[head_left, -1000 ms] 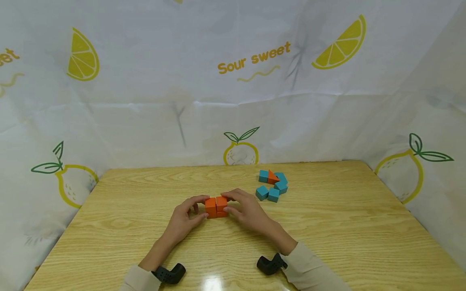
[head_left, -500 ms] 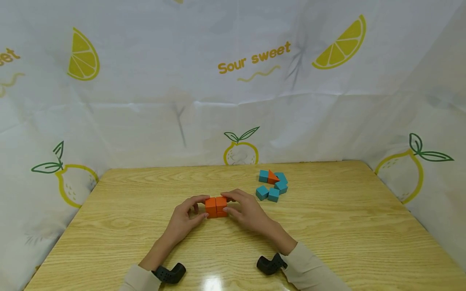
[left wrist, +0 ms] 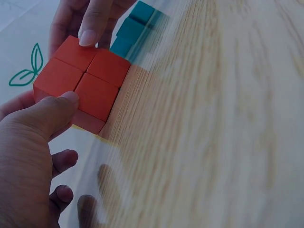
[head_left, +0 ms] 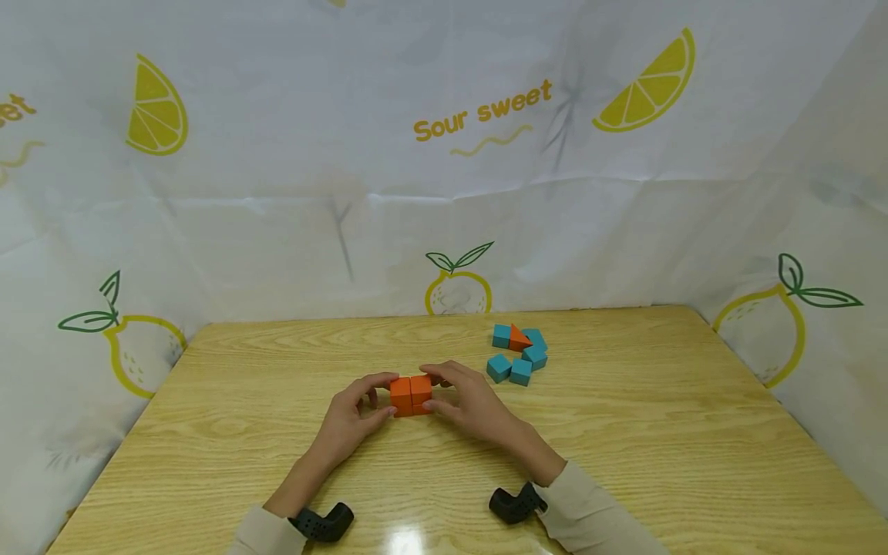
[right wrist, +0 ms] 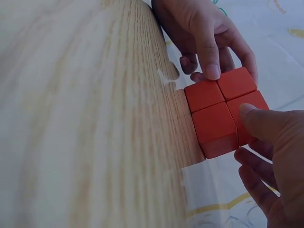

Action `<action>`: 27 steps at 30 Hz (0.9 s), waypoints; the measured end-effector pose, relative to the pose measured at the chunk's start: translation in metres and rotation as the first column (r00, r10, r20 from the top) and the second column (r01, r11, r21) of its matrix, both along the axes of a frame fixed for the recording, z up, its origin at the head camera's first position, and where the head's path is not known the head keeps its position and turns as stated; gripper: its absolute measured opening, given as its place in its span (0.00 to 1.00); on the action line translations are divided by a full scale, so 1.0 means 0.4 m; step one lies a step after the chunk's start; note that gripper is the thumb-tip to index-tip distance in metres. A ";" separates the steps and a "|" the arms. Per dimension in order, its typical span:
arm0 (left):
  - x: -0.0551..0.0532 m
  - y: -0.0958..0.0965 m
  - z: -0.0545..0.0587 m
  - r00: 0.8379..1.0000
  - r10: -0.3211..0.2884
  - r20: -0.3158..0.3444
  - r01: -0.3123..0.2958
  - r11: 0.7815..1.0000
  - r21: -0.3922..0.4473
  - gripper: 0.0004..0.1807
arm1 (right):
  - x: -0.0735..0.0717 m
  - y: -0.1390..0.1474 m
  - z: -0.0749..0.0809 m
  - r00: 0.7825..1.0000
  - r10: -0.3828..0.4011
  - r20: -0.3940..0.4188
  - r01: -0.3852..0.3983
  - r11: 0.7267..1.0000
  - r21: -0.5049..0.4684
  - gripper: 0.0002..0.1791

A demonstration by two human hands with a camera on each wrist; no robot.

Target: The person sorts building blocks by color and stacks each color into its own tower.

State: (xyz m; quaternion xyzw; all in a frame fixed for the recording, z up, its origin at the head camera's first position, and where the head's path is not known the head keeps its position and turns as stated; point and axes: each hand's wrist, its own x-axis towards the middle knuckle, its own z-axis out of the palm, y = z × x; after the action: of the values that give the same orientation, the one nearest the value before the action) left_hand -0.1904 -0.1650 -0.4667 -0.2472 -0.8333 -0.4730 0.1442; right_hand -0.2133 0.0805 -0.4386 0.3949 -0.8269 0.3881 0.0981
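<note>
Orange cube blocks (head_left: 401,397) stand on the table in a stack two wide and two high, faces nearly flush. My left hand (head_left: 352,408) grips the left column, thumb on its near face around the seam, index finger behind. From the other side my right hand (head_left: 479,405) pinches the upper right orange block (right wrist: 251,111) between its thumb on the near face and fingers behind. Both wrist views show the cross-shaped seams between the blocks; their far faces are hidden.
Beyond my right hand lie several blue blocks (head_left: 522,371) and an orange triangular block (head_left: 519,339) in a loose cluster. The wooden table (head_left: 624,432) ends at a white lemon-print sheet (head_left: 312,254) behind and at both sides.
The slanting gap beside the upper right orange block has closed, and it now sits against the left column. My right thumb has shifted slightly down; the left hand has barely moved.
</note>
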 end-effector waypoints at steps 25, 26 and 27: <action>0.000 -0.002 -0.003 0.999 -0.022 -0.026 0.023 1.000 0.013 0.29 | -0.050 0.084 0.026 0.984 -0.153 -0.091 0.141 0.982 -0.127 0.18; 0.000 -0.002 -0.003 0.999 -0.022 -0.027 0.023 1.000 0.013 0.29 | -0.054 0.091 0.027 0.981 -0.167 -0.101 0.152 0.979 -0.136 0.18; 0.001 -0.002 -0.003 0.999 -0.023 -0.028 0.023 1.000 0.013 0.29 | -0.058 0.098 0.028 0.978 -0.178 -0.105 0.162 0.976 -0.145 0.18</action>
State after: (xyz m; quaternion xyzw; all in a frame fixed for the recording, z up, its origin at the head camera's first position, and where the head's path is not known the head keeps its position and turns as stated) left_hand -0.1902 -0.1656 -0.4678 -0.2623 -0.8251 -0.4768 0.1520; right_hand -0.2363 0.1197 -0.4275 0.3370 -0.8221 0.4098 0.2064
